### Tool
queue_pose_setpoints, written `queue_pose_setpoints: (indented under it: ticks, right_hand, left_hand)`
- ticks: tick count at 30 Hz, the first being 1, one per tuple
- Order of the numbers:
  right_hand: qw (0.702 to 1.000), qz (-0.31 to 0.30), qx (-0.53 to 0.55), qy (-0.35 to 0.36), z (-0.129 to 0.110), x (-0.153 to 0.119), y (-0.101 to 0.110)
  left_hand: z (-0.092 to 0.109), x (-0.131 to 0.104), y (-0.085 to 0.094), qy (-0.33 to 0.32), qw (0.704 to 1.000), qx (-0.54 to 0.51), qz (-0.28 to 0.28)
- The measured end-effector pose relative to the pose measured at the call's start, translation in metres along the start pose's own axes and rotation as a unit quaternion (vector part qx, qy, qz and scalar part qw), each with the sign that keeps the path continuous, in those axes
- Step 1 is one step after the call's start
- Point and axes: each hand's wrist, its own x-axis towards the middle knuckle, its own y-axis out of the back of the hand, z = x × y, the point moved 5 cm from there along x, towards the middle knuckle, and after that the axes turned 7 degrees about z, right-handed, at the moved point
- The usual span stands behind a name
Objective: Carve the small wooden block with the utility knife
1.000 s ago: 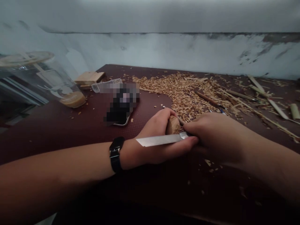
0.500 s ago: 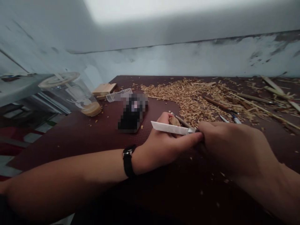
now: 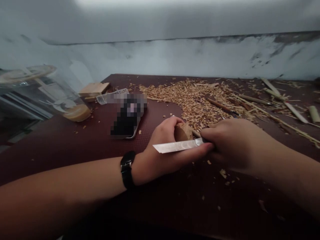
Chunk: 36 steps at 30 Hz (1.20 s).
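My left hand (image 3: 160, 151), with a black watch on the wrist, is closed around a small carved piece of wood (image 3: 183, 132). Its thumb stretches right and touches the knife near the handle. In my right hand (image 3: 230, 143) is a knife (image 3: 176, 146), gripped by its dark handle. The slanted, pale blade points left and lies across in front of the wood, over my left thumb. My fingers hide most of the knife handle and part of the wood. Just behind the blade's base, a thin rod-like piece (image 3: 196, 133) shows between the hands.
Wood shavings (image 3: 190, 100) are heaped behind my hands. A phone (image 3: 127, 116), a clear plastic box (image 3: 112, 96) and wood blocks (image 3: 93, 89) are on the left, beside a plastic cup (image 3: 62, 96) with some drink. Carving tools (image 3: 222, 106) and bamboo strips (image 3: 285, 100) lie at right.
The view has shifted, so the table things appear further left. The knife blade has tilted, its tip now lower, and more of the wood shows behind it. Both hands keep their holds.
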Motion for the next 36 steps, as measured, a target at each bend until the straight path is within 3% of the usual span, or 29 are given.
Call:
queue_pose_setpoints:
  ticks: [7, 13, 21, 28, 33, 36]
  right_hand:
    - [0.997, 0.053, -0.012, -0.059, 0.002, -0.004, -0.002]
    - [0.994, 0.083, -0.020, -0.066, -0.001, -0.004, -0.005]
    - [0.983, 0.098, -0.051, -0.144, -0.007, -0.010, -0.005]
    - [0.977, 0.093, -0.056, -0.183, -0.013, -0.019, -0.005]
    - [0.969, 0.149, -0.043, -0.194, -0.010, -0.023, 0.000]
    - [0.976, 0.152, -0.008, -0.153, -0.006, -0.016, 0.000]
  left_hand:
    - [-0.010, 0.003, 0.005, 0.064, 0.998, -0.025, 0.009]
    - [-0.011, 0.004, 0.006, 0.125, 0.981, -0.145, -0.026]
    - [-0.011, 0.005, 0.002, 0.162, 0.958, -0.237, -0.003]
    - [-0.011, 0.002, 0.003, 0.167, 0.961, -0.217, 0.018]
    - [-0.010, 0.006, 0.008, 0.107, 0.977, -0.176, 0.052]
    - [-0.008, 0.010, 0.003, 0.079, 0.969, -0.235, -0.002]
